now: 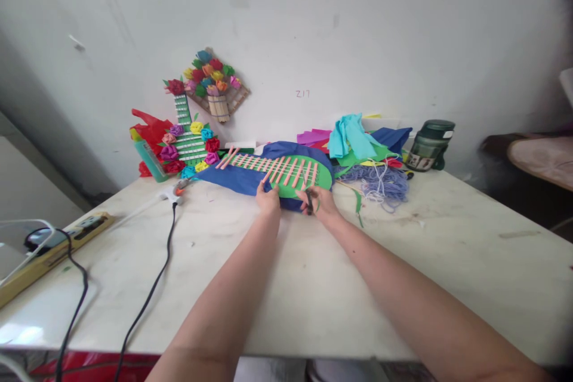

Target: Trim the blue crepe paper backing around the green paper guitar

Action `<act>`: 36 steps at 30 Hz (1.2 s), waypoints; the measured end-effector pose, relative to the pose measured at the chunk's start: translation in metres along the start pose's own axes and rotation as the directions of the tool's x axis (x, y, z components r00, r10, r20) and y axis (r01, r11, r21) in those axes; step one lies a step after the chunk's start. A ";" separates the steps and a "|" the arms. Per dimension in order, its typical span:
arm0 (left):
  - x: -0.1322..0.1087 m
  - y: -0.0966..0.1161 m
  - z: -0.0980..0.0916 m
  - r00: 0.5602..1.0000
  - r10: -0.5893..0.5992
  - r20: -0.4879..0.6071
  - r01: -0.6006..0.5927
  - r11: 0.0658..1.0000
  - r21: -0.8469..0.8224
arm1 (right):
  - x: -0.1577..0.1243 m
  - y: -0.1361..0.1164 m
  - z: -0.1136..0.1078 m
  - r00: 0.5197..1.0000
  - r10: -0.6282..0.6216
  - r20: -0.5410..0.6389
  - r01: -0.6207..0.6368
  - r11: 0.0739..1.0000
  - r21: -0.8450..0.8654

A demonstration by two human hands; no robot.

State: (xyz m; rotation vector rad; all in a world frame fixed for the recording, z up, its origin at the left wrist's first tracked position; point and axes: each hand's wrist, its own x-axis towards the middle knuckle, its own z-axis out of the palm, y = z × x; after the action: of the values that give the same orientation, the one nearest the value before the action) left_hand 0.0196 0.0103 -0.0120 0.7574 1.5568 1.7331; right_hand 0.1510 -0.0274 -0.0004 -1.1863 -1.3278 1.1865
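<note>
A guitar-shaped craft piece (326, 178) lies on the table in front of me, its green base crossed by a row of pink sticks and pale strings. Blue paper (230, 179) spreads out under and around it. My left hand (269, 198) grips the near edge of the craft piece, thumb up by the sticks. At the right end of that edge, my right hand (321, 200) holds a pair of scissors (308, 202) with dark handles. The blades point up over the green base, and I cannot tell whether they touch it.
A finished guitar-shaped craft with paper flowers (190, 146) leans at the back left beside a glue bottle (150, 155). Purple yarn (380, 185), coloured paper (351, 137) and a dark green flask (430, 146) stand to the right. Cables (168, 250) and a power strip (76, 236) lie left.
</note>
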 end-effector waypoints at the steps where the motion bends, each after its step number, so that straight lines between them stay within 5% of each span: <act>1: 0.002 0.000 -0.004 0.999 -0.026 0.048 0.022 0.996 0.088 | 0.001 0.000 -0.002 1.000 0.018 0.011 -0.018 0.999 0.030; 6: 0.017 0.019 -0.033 0.963 -0.143 0.229 0.001 0.850 0.527 | -0.001 -0.003 -0.007 0.997 0.082 0.008 -0.082 0.995 0.058; 9: 0.017 0.040 -0.046 0.979 0.062 0.195 -0.195 0.574 0.795 | -0.002 -0.004 -0.007 0.996 0.092 -0.008 -0.091 0.992 0.088; 11: 0.012 0.052 -0.049 0.945 0.258 0.203 -0.295 0.396 0.870 | -0.002 -0.004 -0.006 0.997 0.075 0.001 -0.075 0.990 0.120; 14: -0.002 0.060 -0.045 0.821 0.360 0.444 -0.548 0.275 0.790 | -0.002 -0.004 -0.005 0.998 0.055 0.009 -0.056 0.984 0.170; 18: -0.009 0.046 -0.037 0.493 0.356 0.794 -0.868 0.142 0.475 | 0.000 -0.004 -0.004 0.998 0.048 0.051 -0.061 0.958 0.279; 21: 0.000 0.025 -0.037 0.449 0.413 0.792 -0.889 0.114 0.444 | 0.002 -0.004 -0.004 0.995 0.052 0.087 -0.078 0.942 0.328; 25: 0.013 0.009 -0.041 0.376 0.508 0.775 -0.927 0.189 0.325 | 0.003 -0.006 -0.004 0.987 0.080 0.138 -0.122 0.935 0.333; 28: 0.017 0.008 -0.043 0.427 0.544 0.722 -0.901 0.329 0.284 | 0.003 -0.009 -0.006 0.984 0.052 0.167 -0.103 0.945 0.310; 33: 0.024 0.007 -0.043 0.699 0.459 0.549 -0.684 0.653 0.325 | 0.004 -0.014 -0.020 0.984 0.061 0.165 -0.098 0.968 0.230; 36: 0.031 0.001 -0.044 0.775 0.374 0.509 -0.544 0.805 0.237 | 0.004 -0.019 -0.031 0.976 0.073 0.204 -0.106 0.982 0.156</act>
State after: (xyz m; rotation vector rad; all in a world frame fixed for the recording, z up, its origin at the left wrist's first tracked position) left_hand -0.0339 0.0084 -0.0167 1.7391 1.4582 1.4331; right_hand 0.1805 -0.0226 0.0205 -1.0388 -1.3020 1.4827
